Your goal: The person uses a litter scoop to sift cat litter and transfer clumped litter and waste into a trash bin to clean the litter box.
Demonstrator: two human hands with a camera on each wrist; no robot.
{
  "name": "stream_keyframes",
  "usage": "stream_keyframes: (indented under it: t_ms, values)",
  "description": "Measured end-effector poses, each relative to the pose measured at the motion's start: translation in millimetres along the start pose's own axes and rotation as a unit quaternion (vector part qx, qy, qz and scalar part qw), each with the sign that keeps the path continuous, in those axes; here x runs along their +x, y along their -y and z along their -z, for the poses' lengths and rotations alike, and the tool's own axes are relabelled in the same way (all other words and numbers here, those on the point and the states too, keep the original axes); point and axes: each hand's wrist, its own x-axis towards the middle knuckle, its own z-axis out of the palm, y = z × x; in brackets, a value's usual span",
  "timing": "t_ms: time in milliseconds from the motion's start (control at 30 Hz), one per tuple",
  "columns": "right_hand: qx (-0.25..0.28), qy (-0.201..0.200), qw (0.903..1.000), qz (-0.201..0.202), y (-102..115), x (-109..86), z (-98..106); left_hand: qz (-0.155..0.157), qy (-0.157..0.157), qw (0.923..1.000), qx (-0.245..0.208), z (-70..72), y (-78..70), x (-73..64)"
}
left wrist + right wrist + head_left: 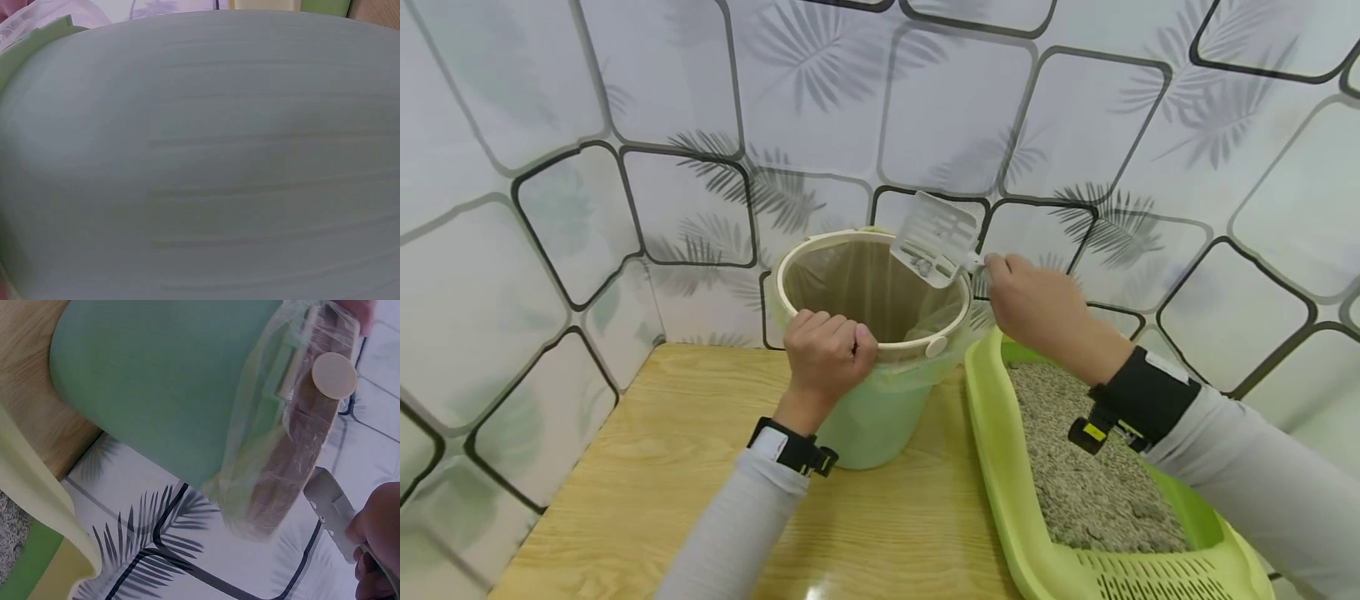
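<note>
A light green trash bin (868, 425) with a cream rim and a clear plastic liner (842, 283) stands on the wooden surface. My left hand (829, 350) grips the near side of its rim, fingers curled over the edge. In my right hand (1030, 300) is the handle of a white slotted litter scoop (936, 237), tilted above the bin's right rim. A few small greyish bits lie on the scoop. In the right wrist view the scoop (334, 512) is edge-on beside the bin's rim. Bin wall (219, 156) fills the left wrist view, which hides the left hand.
A lime green litter box (1000, 467) stands right of the bin, beneath my right forearm, with greyish-brown litter (1090, 467) inside. Walls covered in a leaf-patterned sheet (820, 100) rise close behind the bin and at both sides. The wooden surface (685, 433) extends to the left.
</note>
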Motion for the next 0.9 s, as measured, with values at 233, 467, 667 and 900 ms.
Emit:
stream_keyframes:
  t_ms: [233, 467, 667, 900]
  values:
    - [-0.094, -0.078, 0.9892, 0.081, 10, 8.7, -5, -0.001, 0.003, 1.0000, 0.007, -0.4, -1.4, -0.4]
    - [-0.212, -0.136, 0.9572, 0.143, 12, 9.1, -8, 0.006, 0.008, 0.9999, 0.004, 1.0, -2.0, -0.4]
    - [-0.167, -0.137, 0.9697, 0.114, 11, 7.3, -6, 0.019, 0.014, 0.9997, 0.001, 2.1, -2.9, -1.7]
    - [-0.087, -0.181, 0.9797, 0.006, -16, -27.1, -7, 0.001, 0.007, 1.0000, 0.006, 0.9, -1.8, -5.1]
